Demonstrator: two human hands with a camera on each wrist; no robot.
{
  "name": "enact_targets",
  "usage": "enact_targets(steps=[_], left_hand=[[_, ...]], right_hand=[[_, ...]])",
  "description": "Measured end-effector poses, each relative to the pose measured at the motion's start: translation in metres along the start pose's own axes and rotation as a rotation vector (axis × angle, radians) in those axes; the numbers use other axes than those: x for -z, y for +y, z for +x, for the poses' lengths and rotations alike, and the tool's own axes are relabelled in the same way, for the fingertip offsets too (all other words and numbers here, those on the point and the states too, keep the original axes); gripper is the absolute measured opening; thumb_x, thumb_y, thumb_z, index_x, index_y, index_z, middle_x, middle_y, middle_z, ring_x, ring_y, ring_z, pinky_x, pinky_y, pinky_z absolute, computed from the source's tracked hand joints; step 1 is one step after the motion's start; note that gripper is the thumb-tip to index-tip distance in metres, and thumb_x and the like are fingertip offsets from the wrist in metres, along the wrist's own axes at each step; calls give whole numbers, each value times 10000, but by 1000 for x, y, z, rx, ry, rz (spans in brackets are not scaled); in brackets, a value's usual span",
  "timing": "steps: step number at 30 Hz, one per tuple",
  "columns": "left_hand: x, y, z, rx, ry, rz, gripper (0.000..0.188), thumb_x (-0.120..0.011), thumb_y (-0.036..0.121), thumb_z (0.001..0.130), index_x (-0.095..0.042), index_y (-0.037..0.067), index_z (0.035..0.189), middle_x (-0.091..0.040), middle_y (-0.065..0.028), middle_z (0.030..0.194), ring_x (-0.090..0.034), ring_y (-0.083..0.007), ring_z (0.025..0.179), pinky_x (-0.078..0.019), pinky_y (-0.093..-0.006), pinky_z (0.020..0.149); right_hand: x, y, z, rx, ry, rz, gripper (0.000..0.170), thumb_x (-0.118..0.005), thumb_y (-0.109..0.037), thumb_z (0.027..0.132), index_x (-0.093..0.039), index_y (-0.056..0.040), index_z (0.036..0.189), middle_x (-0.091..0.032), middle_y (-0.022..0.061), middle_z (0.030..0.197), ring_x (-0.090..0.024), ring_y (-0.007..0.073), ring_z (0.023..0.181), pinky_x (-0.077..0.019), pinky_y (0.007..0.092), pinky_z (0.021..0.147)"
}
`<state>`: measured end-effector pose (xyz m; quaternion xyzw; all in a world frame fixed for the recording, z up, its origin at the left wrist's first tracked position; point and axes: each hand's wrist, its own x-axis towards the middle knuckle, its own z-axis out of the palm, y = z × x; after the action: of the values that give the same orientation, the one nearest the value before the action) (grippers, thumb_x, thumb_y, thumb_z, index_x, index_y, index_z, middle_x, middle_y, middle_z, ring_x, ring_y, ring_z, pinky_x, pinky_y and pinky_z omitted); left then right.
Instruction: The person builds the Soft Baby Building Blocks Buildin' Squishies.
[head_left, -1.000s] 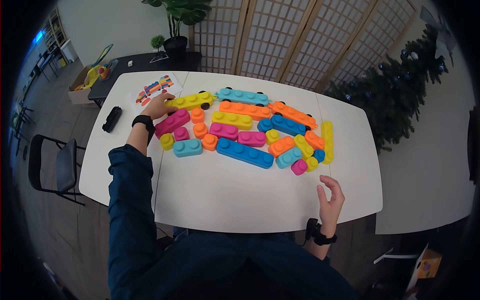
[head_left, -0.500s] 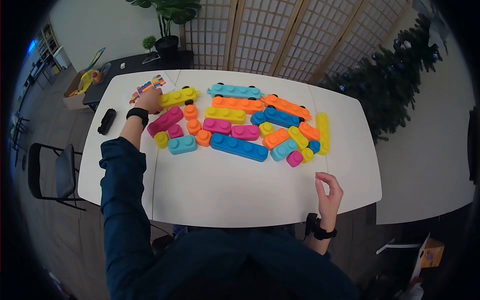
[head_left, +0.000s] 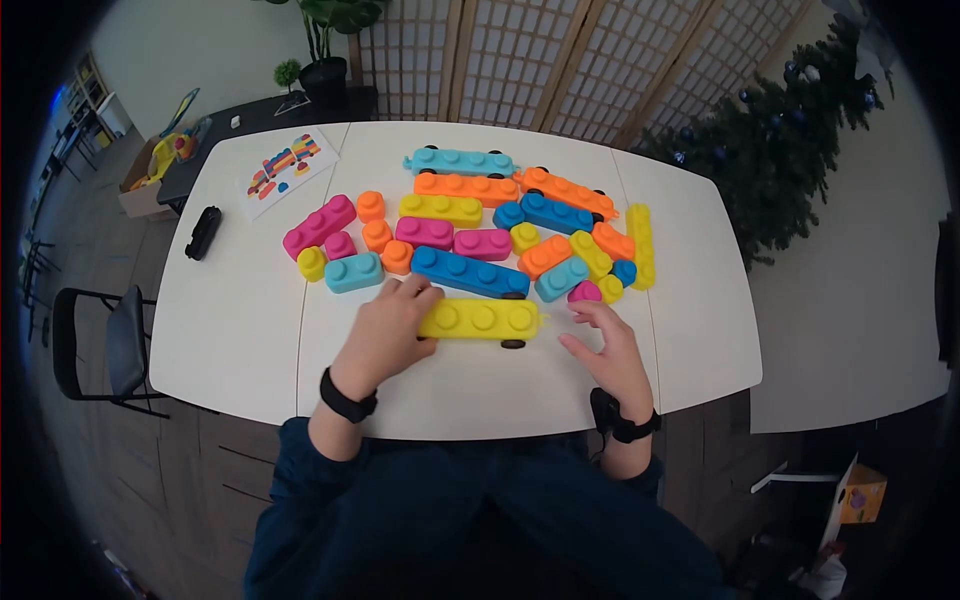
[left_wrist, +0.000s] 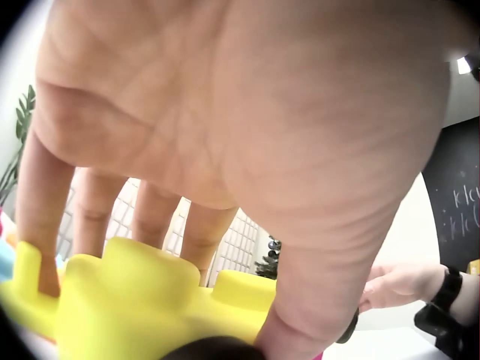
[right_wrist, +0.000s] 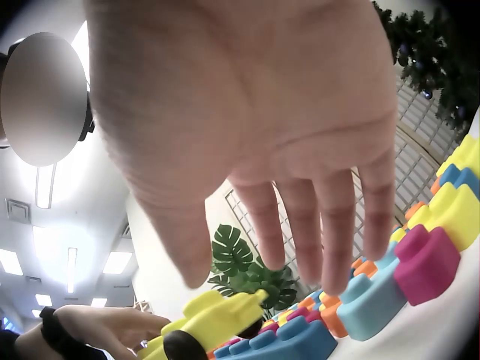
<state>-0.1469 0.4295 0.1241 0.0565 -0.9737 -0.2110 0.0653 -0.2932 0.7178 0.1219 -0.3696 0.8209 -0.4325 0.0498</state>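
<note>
Person's left hand is gripping the yellow car by one end, near side of the long blue block. Right hand is hovering near the other end, fingers extended.

The left hand is curled into a grip, while the right hand is held apart to its right, unclenched.

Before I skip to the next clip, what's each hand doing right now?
Left hand: holding the yellow wheeled toy-block base.
Right hand: open, holding nothing.
</note>
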Motion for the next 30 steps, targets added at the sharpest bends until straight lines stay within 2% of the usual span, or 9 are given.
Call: enact_targets(steps=[2,5,6,11,16,19,24,28,30], left_hand=[[-15,12,1,22,-65,-1,551,-813,128,701,-635,97,1222,-602,-73,1247,-601,-306,1112,-562,-422,897],[-36,16,5,38,-108,59,551,-812,124,708,-633,108,1228,-599,-60,1242,-605,-297,1094,-577,-410,877],[-40,17,6,44,-110,65,549,-810,120,707,-635,106,1227,-599,-59,1238,-605,-298,1089,-578,-405,879],[-46,15,5,59,-99,69,533,-811,114,717,-639,95,1221,-603,-63,1228,-606,-303,1091,-581,-398,881],[-38,5,-6,40,15,-3,576,-853,171,741,-638,92,1269,-614,-71,1280,-595,-309,1151,-548,-394,945],[-25,2,-15,103,19,-88,584,-864,153,728,-648,79,1265,-646,-90,1266,-613,-323,1125,-530,-394,961],[-27,-6,-19,109,37,-181,536,-863,103,714,-672,52,1212,-693,-121,1188,-647,-355,1056,-530,-405,947],[-30,-8,-17,66,66,-178,533,-855,123,720,-669,52,1216,-689,-102,1170,-647,-340,1000,-543,-413,904],[-26,-5,-16,83,54,-195,528,-858,111,719,-674,48,1211,-697,-119,1180,-650,-354,1036,-536,-411,929]], right_hand=[[-8,-4,2,-21,-192,-42,495,-814,-222,850,-620,-27,1260,-659,154,1200,-667,315,1064,-541,378,910],[-25,1,4,71,-185,-118,506,-819,-152,834,-615,-37,1283,-660,139,1190,-671,289,1051,-532,366,937],[-26,-1,6,88,-190,-127,449,-799,-123,836,-635,-29,1243,-664,149,1174,-666,322,1049,-535,373,926],[-38,9,9,161,-144,-227,320,-764,-91,836,-678,-28,1138,-684,127,1129,-659,341,1023,-537,400,899],[-43,8,9,215,-88,-273,277,-757,-86,828,-694,-41,1094,-688,101,1097,-661,325,988,-541,396,867],[-43,6,6,116,-112,-234,288,-761,-88,856,-693,-43,1132,-688,114,1141,-667,340,1038,-542,391,903],[-47,12,5,36,-128,-121,271,-748,-45,877,-678,-18,1138,-664,114,1170,-685,320,1000,-583,381,848],[-47,11,7,19,-106,-80,260,-749,-43,844,-676,-29,1094,-663,106,1112,-667,349,970,-548,384,836],[-49,14,5,24,-91,-63,258,-745,-36,846,-673,-21,1093,-660,111,1110,-666,351,971,-546,381,835]])
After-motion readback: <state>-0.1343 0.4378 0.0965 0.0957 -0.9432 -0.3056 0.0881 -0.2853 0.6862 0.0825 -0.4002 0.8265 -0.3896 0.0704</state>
